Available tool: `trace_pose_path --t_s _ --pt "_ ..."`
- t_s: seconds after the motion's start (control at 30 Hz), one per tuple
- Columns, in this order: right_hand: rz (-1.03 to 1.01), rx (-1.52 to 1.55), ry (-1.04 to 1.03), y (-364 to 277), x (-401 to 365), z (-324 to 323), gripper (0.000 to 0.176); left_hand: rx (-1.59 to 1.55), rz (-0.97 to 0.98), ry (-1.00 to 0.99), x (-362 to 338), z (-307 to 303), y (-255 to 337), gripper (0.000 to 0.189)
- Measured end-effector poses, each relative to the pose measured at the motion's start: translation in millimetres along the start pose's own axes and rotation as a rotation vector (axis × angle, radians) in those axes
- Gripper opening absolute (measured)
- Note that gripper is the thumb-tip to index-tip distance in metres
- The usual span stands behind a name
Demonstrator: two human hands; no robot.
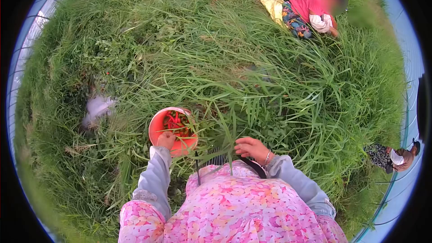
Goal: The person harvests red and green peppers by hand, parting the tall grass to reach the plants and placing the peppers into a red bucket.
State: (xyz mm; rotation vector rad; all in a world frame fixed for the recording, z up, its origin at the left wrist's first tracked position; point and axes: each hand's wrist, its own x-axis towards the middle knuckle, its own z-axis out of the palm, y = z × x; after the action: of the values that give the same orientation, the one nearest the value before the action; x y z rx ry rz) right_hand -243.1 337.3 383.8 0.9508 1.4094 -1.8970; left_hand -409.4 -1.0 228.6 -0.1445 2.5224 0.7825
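Observation:
A pinkish-orange bucket [154,128] stands in the grass in front of me to the left, with red peppers [175,119] and some darker green ones inside. My left hand [166,140] is over the bucket's near left side, fingers curled closed; what they hold, if anything, is hidden. To the right of the bucket, my right hand [253,148] points left with its fingers stretched out, close to long grass blades [228,126]. Nothing shows in that hand.
Tall grass and weeds [180,63] cover the ground. A pale plastic sheet piece [98,107] lies at the left. One person in a pink top [306,5] is low in the grass at upper right; another person [398,158] is at the right edge, near the bluish film wall [407,121].

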Motion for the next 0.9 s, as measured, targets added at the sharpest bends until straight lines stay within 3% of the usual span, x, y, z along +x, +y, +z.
trace_pose_path --t_s 0.07,0.17,0.33,0.4,0.5,0.77,0.9 --pt "0.036 0.022 0.019 12 -4 -6 0.035 -0.127 0.029 -0.161 -18 -10 31 0.027" --pt "0.066 0.038 0.053 20 -6 -8 0.031 -0.102 0.041 -0.23 4 36 -1 0.023" --pt "0.033 -0.029 0.074 32 -3 -16 0.03 -0.006 0.141 -0.261 -13 29 47 0.021" --pt "0.015 -0.03 0.093 35 -3 -23 0.03 -0.017 0.127 -0.313 -10 34 47 0.02" --pt "-0.003 -0.025 0.116 33 -4 -37 0.029 -0.113 -0.06 -0.404 -31 15 90 0.018" --pt "-0.047 -0.019 0.145 40 -4 -69 0.028 -0.005 0.156 -0.338 -35 50 79 0.016" --pt "-0.05 -0.031 0.151 46 -2 -82 0.028 -0.091 0.162 -0.375 -47 65 78 0.018"
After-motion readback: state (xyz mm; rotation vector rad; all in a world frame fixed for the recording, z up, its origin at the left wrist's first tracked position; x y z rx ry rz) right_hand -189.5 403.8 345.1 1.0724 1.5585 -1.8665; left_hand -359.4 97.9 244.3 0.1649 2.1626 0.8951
